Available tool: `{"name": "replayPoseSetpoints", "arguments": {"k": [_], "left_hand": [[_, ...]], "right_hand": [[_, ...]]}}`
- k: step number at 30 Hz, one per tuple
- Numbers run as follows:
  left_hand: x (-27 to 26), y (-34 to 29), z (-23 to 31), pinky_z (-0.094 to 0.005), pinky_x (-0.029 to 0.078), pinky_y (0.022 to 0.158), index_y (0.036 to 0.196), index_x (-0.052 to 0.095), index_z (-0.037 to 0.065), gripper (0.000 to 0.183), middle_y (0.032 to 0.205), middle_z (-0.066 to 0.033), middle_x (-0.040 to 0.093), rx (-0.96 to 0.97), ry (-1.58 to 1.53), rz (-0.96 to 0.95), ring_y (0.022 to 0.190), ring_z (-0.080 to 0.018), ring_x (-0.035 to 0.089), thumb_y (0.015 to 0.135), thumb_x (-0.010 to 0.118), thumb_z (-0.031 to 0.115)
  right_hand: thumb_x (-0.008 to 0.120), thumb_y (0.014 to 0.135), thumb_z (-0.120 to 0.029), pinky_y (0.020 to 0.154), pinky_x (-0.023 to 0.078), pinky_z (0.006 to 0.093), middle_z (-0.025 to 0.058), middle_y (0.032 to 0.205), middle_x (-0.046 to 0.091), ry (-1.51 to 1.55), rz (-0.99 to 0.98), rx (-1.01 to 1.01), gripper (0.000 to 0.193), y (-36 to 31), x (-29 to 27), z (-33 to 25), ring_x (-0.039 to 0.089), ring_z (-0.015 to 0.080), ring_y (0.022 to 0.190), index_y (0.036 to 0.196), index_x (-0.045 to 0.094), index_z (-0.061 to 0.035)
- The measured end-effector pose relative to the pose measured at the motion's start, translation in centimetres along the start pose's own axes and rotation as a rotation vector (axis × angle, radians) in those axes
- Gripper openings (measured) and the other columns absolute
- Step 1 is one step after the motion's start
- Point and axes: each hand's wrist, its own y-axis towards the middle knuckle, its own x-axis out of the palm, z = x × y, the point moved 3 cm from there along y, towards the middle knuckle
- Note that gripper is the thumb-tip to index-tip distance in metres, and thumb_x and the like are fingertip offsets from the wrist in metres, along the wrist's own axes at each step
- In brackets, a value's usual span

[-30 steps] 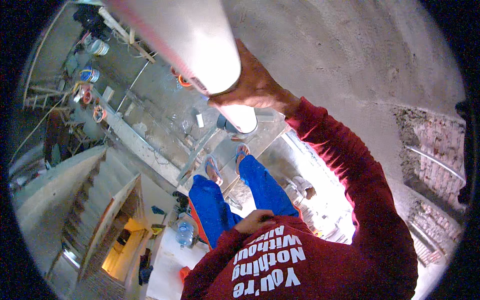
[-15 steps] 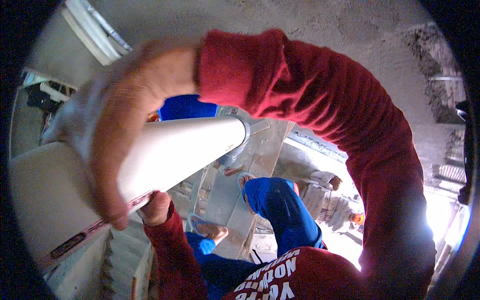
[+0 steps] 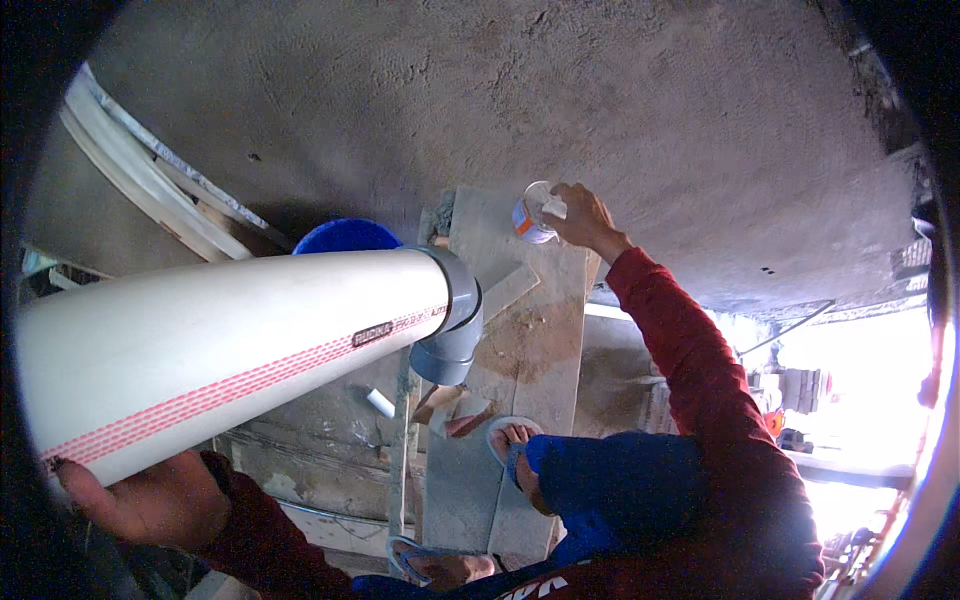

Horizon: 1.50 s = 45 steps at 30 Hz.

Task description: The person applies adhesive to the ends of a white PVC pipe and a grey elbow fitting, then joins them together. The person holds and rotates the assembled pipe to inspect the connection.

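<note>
A thick white plastic pipe (image 3: 230, 330) with red dashed lines runs from the left edge toward the middle. A grey elbow fitting (image 3: 450, 325) caps its far end, bent downward. My left hand (image 3: 155, 500) grips the pipe's near underside, thumb up on its side; the other fingers are partly hidden. Out ahead, my right hand (image 3: 585, 218) is closed at the mouth of a small tin can (image 3: 530, 220) with a blue and orange label. Between its fingers shows a pale, rag-like piece (image 3: 553, 207), partly inside the rim.
The can stands on wooden planks (image 3: 540, 330), where my sandalled feet also rest. A blue bucket (image 3: 348, 236) sits behind the pipe. Broken brick pieces (image 3: 468, 415) lie below the elbow. A rough plastered wall (image 3: 400, 110) rises ahead, with long white pipes (image 3: 150, 175) leaning at left.
My right hand has left the top of the pipe and moved away to the can. My left hand has slid nearer along the pipe. The elbow and can have come into plain view.
</note>
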Motion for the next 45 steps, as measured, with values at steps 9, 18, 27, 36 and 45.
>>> {"name": "replayPoseSetpoints", "arguments": {"k": [9, 18, 27, 36, 45], "left_hand": [[1.4, -0.3, -0.7, -0.0521, 0.043, 0.113, 0.143, 0.045, -0.007, 0.06, 0.145, -0.0273, 0.052, -0.356, -0.514, 0.124, 0.132, -0.0367, 0.053, 0.105, 0.047, 0.039], [5.2, -1.0, -0.2, -0.0459, 0.04, 0.116, 0.145, 0.045, -0.001, 0.055, 0.145, -0.0205, 0.053, -0.403, -0.837, -0.18, 0.133, -0.0278, 0.052, 0.102, 0.063, 0.027], [12.7, 0.0, 2.8, -0.0436, 0.05, 0.105, 0.139, 0.055, 0.001, 0.054, 0.138, -0.018, 0.058, -0.315, -0.675, -0.329, 0.127, -0.0237, 0.059, 0.099, 0.063, 0.036], [15.8, 0.0, 4.0, -0.0442, 0.042, 0.116, 0.144, 0.055, 0.003, 0.046, 0.149, -0.0151, 0.052, -0.38, -0.718, -0.344, 0.139, -0.0246, 0.049, 0.107, 0.048, 0.03], [17.1, -0.2, 5.0, -0.0392, 0.045, 0.11, 0.138, 0.059, 0.001, 0.045, 0.14, -0.0155, 0.059, -0.385, -0.713, -0.414, 0.131, -0.0213, 0.057, 0.103, 0.06, 0.029]], "right_hand": [[0.081, 0.082, -0.033, 0.086, 0.056, 0.0486, 0.0251, 0.105, 0.071, -0.005, -0.141, 0.094, 0.049, -0.1, 2.1, 1.8, 0.07, 0.0403, 0.099, 0.112, 0.067, 0.0038], [0.077, 0.086, -0.024, 0.086, 0.056, 0.0491, 0.0266, 0.107, 0.071, -0.208, -0.313, 0.039, 0.052, 1.1, 0.8, 0.8, 0.071, 0.0415, 0.101, 0.124, 0.057, 0.0058], [0.079, 0.082, -0.02, 0.084, 0.055, 0.0459, 0.0179, 0.106, 0.073, 0.078, 0.123, 0.031, 0.038, -2.0, -4.0, 3.3, 0.071, 0.0362, 0.099, 0.114, 0.068, -0.0022], [0.077, 0.089, -0.021, 0.079, 0.058, 0.0329, 0.0101, 0.095, 0.071, 0.706, 0.18, 0.464, 0.047, -5.7, -1.9, 9.2, 0.071, 0.0183, 0.089, 0.129, 0.062, -0.0006], [0.069, 0.096, -0.029, 0.08, 0.059, 0.031, 0.0089, 0.111, 0.067, 1.331, 0.12, 0.527, 0.045, -8.6, 0.5, 8.5, 0.071, 0.0209, 0.092, 0.13, 0.061, -0.0005]]}}
